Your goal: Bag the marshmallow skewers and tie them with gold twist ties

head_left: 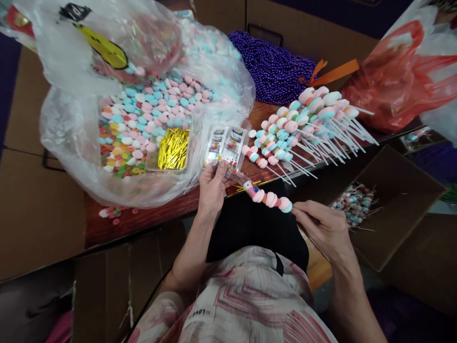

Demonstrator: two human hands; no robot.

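Between my hands a candy skewer [271, 199] of pink, blue and red sweets hangs just past the table's front edge. My left hand [213, 185] pinches a clear printed wrapper [246, 182], which reaches the skewer's left end. My right hand [324, 223] is closed at the other end, where the stick is mostly hidden by the fingers. Beyond my left hand lie printed packets [224, 143]. A clear tray [152, 159] holds gold twist ties [173, 148]. To the right, finished-looking skewers [303, 126] are piled with white sticks pointing toward me and right.
A large clear bag [64, 143] spreads open on the table with loose marshmallows [157, 102] and gummy rings [124, 157]. Purple beads [274, 66] lie behind. A red plastic bag [389, 90] stands right. Below it, an open cardboard box [403, 205] contains more skewers.
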